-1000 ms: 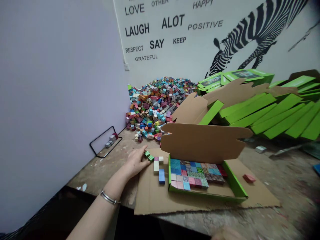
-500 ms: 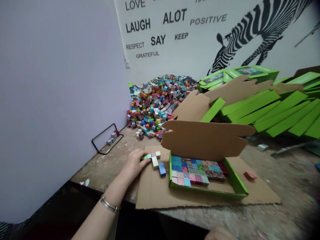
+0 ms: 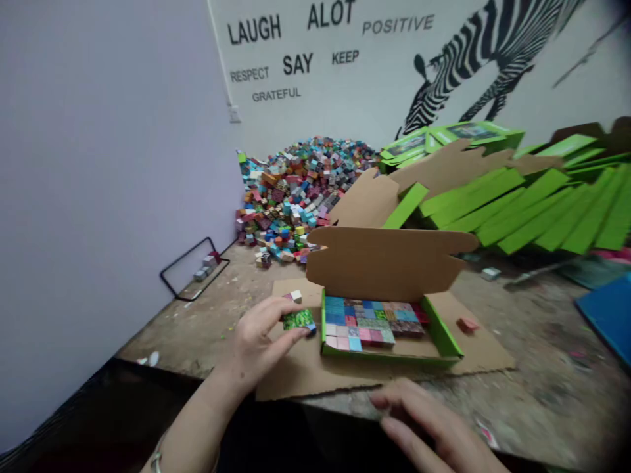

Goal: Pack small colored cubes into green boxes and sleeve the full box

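My left hand (image 3: 261, 338) holds a green patterned block (image 3: 298, 320) between thumb and fingers, above the left side of a cardboard sheet (image 3: 290, 378). Just behind that block, a white block (image 3: 296, 296) and a blue block (image 3: 311, 330) show in part; the hand and the green block hide the rest. To the right lies an open green-edged box (image 3: 394, 358), partly filled with rows of coloured blocks (image 3: 365, 322), its brown lid flap (image 3: 389, 263) raised. My right hand (image 3: 428, 420) is in front of the box, fingers curved and apart, with nothing visible in it.
A big heap of small blocks (image 3: 300, 190) rises against the wall. Green flattened boxes (image 3: 513, 207) lean at the back right. A red block (image 3: 467, 324) rests right of the box. A black wire frame (image 3: 194, 269) stands at left, a blue panel (image 3: 608, 312) at right.
My left hand has lifted the green block off the cardboard and moved nearer. My right hand has come up into view from the bottom edge. The view has shifted slightly.
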Action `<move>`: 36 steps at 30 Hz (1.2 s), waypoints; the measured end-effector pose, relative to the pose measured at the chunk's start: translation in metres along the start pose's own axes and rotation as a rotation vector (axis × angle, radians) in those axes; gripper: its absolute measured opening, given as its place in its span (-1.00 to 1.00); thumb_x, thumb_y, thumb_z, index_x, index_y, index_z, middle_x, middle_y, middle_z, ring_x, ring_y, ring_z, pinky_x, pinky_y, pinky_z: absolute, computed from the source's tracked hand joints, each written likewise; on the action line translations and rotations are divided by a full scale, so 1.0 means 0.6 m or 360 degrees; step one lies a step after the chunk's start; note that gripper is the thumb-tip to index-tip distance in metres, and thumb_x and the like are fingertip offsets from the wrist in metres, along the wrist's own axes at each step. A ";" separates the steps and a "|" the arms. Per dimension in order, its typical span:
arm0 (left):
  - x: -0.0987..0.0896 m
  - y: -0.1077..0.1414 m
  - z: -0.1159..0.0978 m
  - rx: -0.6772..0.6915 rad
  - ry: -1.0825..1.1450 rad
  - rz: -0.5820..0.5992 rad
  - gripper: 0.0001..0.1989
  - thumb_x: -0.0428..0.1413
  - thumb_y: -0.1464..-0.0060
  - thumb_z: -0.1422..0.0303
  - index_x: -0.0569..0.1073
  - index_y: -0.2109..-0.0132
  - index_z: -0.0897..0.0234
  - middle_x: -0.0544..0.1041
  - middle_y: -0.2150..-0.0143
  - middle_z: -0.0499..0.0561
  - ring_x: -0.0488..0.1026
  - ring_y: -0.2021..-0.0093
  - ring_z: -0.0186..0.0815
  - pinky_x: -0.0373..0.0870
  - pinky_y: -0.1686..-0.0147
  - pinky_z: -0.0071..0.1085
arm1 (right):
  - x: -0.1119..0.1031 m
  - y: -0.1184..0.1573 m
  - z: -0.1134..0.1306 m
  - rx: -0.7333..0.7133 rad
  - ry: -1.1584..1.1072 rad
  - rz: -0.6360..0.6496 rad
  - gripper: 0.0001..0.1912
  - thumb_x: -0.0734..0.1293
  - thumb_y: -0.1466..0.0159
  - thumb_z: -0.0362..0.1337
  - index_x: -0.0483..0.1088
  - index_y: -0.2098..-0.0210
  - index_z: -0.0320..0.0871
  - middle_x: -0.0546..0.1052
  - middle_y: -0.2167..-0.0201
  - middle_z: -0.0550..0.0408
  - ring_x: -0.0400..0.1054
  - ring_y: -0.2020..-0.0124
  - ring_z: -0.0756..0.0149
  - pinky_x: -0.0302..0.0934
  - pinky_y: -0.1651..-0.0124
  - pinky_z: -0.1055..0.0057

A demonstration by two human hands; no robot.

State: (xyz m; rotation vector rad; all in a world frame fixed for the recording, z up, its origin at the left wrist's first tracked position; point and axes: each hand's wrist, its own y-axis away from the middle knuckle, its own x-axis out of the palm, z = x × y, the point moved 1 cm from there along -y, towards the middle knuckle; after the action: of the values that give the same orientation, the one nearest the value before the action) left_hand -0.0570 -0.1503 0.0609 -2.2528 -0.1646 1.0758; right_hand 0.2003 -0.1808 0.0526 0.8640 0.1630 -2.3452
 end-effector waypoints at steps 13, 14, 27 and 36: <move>0.139 0.036 -0.129 0.0496 0.0373 0.0310 -0.48 0.07 0.00 0.36 0.09 -0.10 0.26 0.36 0.10 0.12 0.33 0.08 -0.32 0.38 0.11 -0.41 | -0.033 -0.001 0.007 -0.0010 -0.0404 -0.0269 -0.82 0.21 -0.16 -0.39 0.26 0.21 -0.14 0.39 0.24 0.12 0.26 0.20 0.37 0.17 0.14 0.44; 0.141 0.036 -0.130 0.0465 0.0365 0.0331 -0.47 0.07 0.00 0.33 0.08 -0.10 0.24 0.34 0.08 0.12 0.32 0.06 -0.32 0.38 0.10 -0.43 | -0.038 0.002 0.004 0.0014 -0.0403 -0.0260 -0.83 0.22 -0.16 -0.39 0.27 0.22 -0.14 0.39 0.24 0.12 0.26 0.19 0.37 0.16 0.13 0.45; 0.156 -0.030 -0.112 0.0247 -0.0282 0.0752 -0.35 -0.10 0.06 -0.07 0.32 -0.02 0.33 0.32 -0.07 0.16 0.18 -0.10 0.00 0.19 -0.02 0.01 | -0.132 -0.055 -0.060 0.0080 0.0465 -0.0446 -0.87 0.31 -0.06 -0.40 0.40 0.35 -0.14 0.46 0.34 0.14 0.29 0.24 0.35 0.09 0.09 0.35; 0.165 -0.033 -0.113 0.0143 -0.0267 0.0931 -0.38 -0.11 0.03 -0.06 0.32 -0.04 0.26 0.30 -0.09 0.11 0.22 -0.09 0.01 0.21 -0.01 0.03 | -0.121 -0.088 -0.085 0.0050 0.0566 -0.0262 -0.77 0.31 -0.01 -0.46 0.40 0.31 -0.14 0.39 0.31 0.12 0.27 0.23 0.35 0.14 0.15 0.44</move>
State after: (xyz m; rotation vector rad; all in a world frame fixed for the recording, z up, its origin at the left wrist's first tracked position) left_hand 0.0611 -0.1315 0.0389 -2.1769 0.4955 1.5337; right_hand 0.2391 -0.0854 0.0531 1.3237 0.3567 -2.3276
